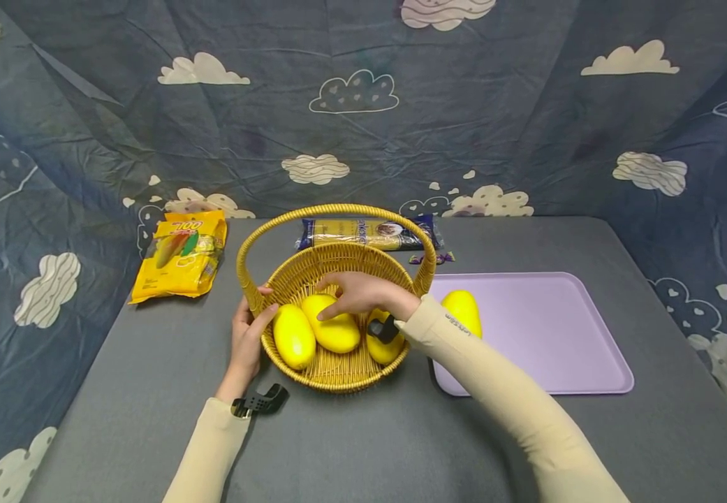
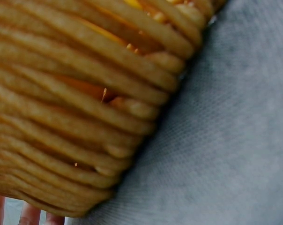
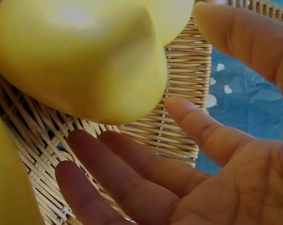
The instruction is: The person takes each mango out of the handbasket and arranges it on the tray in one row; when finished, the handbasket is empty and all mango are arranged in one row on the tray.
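Note:
A woven wicker basket (image 1: 338, 381) with a tall arched handle stands at the middle of the table, three yellow mangoes inside. My left hand (image 1: 246, 342) grips its left rim near the handle's base, thumb over the edge; in the left wrist view, fingertips (image 2: 29, 215) show past the wicker wall (image 2: 76, 93). Over the middle mango (image 1: 338, 334), my right hand (image 1: 363, 292) reaches in with fingers spread. The right wrist view shows those fingers (image 3: 127, 192) around the mango (image 3: 85, 61), apparently apart from it. Beside it lie the left mango (image 1: 294, 337) and the right mango (image 1: 383, 349), partly hidden by the wrist strap.
A lilac tray (image 1: 545, 335) lies on the right, bearing another mango (image 1: 462, 311) at its left edge, partly covered by my right sleeve. Behind the basket are a pasta packet (image 1: 363, 234) and a purple-wrapped candy (image 1: 432, 258). A yellow bag (image 1: 181, 258) lies back left.

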Available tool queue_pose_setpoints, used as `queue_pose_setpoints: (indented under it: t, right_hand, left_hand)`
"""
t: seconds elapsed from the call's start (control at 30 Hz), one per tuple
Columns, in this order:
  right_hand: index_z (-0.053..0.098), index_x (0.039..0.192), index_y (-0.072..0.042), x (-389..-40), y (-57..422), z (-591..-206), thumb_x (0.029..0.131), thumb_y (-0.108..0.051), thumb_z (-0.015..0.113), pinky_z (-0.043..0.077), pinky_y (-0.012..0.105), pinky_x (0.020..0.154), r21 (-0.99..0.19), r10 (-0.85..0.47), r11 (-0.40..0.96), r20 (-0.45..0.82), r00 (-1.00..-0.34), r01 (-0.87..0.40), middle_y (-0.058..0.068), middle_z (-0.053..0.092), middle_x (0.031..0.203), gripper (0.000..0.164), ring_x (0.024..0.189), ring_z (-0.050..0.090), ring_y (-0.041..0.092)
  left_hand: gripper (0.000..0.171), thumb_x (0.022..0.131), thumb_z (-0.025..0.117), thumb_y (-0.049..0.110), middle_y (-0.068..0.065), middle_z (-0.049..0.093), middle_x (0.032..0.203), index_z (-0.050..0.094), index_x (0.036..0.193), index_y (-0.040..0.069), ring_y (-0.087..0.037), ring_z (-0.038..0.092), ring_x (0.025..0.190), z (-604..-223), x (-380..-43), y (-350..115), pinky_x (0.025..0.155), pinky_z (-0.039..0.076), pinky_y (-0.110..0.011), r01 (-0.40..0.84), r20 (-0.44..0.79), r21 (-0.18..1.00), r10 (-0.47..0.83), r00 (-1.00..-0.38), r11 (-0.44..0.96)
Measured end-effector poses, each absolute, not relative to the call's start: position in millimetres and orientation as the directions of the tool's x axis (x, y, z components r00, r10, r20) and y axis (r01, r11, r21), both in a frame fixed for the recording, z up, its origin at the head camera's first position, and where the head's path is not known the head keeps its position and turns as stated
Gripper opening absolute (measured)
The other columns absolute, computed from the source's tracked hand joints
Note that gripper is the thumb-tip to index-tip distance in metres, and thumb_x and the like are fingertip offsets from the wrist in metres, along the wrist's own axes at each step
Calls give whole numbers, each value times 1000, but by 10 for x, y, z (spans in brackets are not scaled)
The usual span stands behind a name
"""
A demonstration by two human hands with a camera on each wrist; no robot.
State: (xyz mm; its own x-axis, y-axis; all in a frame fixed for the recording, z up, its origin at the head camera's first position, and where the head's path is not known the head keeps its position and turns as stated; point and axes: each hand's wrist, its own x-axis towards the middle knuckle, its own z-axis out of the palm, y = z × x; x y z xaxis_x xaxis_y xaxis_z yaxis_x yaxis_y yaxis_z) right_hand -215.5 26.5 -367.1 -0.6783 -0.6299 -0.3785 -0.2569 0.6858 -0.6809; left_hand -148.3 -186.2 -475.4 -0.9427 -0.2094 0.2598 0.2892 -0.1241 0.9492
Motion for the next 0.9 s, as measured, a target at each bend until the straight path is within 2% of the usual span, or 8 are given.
queue_pose_setpoints:
  t: [0.17,0.43,0.63,0.9]
  right_hand:
    - [51,135,-13,-2163,247,-3721,82,-28,75,32,39,102,-667,-618,702,-397,-679,-249,10,45,141,60,126,41,26]
    - [52,133,-16,-2180,257,-3771,76,-26,80,35,39,99,-691,-629,685,-401,-666,-231,10,47,137,64,121,44,26]
    - [50,134,-19,-2168,223,-3794,76,-26,81,38,37,95,-686,-626,695,-430,-650,-215,11,47,135,67,116,46,24]
    - [48,134,-20,-2179,207,-3819,75,-23,82,47,31,78,-715,-628,681,-456,-630,-161,9,51,120,68,99,53,21]
  left_hand:
    - [33,90,58,0,-14,50,128,50,120,-8,-20,41,123,-4760,-1481,-1856,99,32,-29,293,263,947,-205,-943,-130]
    - [34,89,59,1,-14,50,127,50,121,-8,-21,41,122,-4765,-1481,-1847,98,32,-29,295,264,945,-202,-943,-141]
    - [33,90,59,0,-14,50,127,51,121,-8,-21,42,122,-4776,-1480,-1847,97,33,-29,293,263,946,-201,-944,-137]
    - [33,90,59,1,-14,50,127,50,120,-9,-21,42,120,-4762,-1475,-1856,96,33,-29,304,274,942,-201,-941,-139]
